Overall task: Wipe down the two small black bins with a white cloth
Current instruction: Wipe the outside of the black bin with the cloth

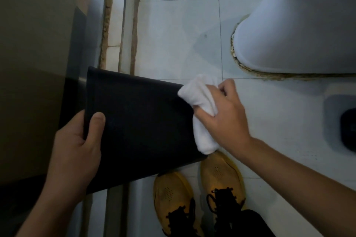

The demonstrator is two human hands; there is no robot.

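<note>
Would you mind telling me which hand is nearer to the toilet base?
Right. The right hand, gripping the cloth at the bin's right edge, sits just below the toilet base; the left hand holds the bin's far left edge.

A pale tiled floor [183, 31] with thin dark grout lines. On it, at two o'clock, stands a white toilet base [289, 31], crumbly sealant along its edge. At six o'clock, two yellow shoes [198, 196] with black laces stand on the tiles.
</note>
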